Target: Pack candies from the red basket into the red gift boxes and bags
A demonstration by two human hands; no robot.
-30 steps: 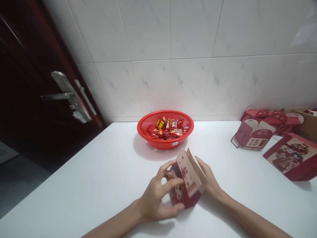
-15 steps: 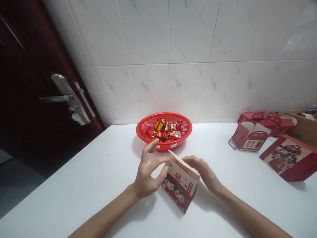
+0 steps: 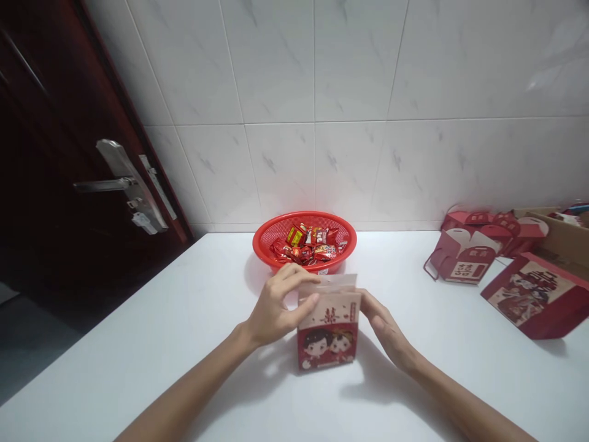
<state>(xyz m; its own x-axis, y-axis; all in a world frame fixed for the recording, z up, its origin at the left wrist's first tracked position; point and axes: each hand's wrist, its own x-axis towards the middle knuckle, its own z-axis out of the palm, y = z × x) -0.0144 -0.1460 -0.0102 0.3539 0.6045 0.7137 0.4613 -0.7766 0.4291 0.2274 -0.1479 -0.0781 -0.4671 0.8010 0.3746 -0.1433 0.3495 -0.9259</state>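
Note:
A red and cream paper gift bag (image 3: 327, 331) stands upright on the white table, two cartoon faces and a red character on its front. My left hand (image 3: 280, 307) is closed on its top left corner, with the thumb on the front and fingers over the upper edge. Against the bag's right edge rests my right hand (image 3: 389, 328), fingers stretched out and their tips hidden behind the bag; its thumb is off the front panel. Just behind the bag is a red plastic basket (image 3: 260, 242) with several wrapped candies (image 3: 306, 242) in it.
To the right stand a pink-red box with a cord handle (image 3: 464, 258), more such boxes (image 3: 519, 230) and a red printed gift box (image 3: 534, 294). A cardboard carton (image 3: 559, 239) sits at the far right. The tiled wall (image 3: 350, 166) bounds the table; a dark door (image 3: 55, 123) is left.
The gift bag has turned from a tilted, slanted position to upright, its front now facing me. My left fingers have come down onto its top edge. My right hand stays at its right side.

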